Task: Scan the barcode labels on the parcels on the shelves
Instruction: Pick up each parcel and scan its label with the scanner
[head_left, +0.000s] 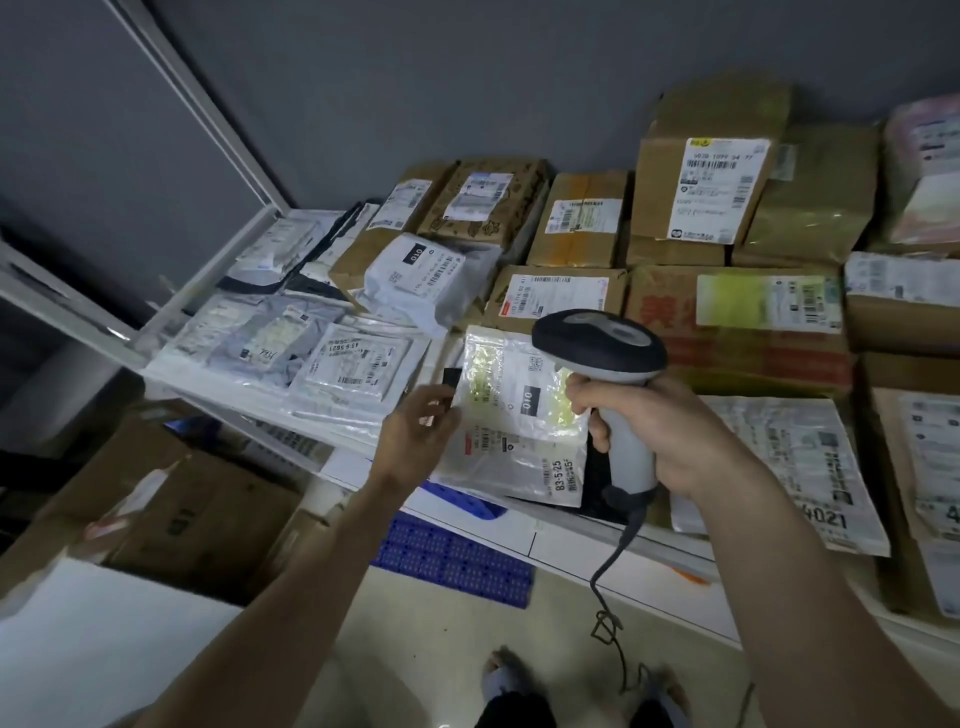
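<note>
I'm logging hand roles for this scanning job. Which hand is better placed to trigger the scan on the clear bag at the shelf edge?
Right. The right hand already grips the scanner, its head over the clear bag. The left hand holds the bag's left edge, steadying it.

Single head-worn view, wide-angle, edges bowed. Looks forward and steeply down from standing height at a white shelf (571, 540) packed with parcels; grey wall fills the top of frame. Close range: both forearms enter from the bottom edge, left hand (415, 436) and right hand (654, 431) sit mid-frame, near the lens. Floor and the person's feet (506, 675) show at bottom centre, so the tilt is strong. No second view to overlap.
</note>
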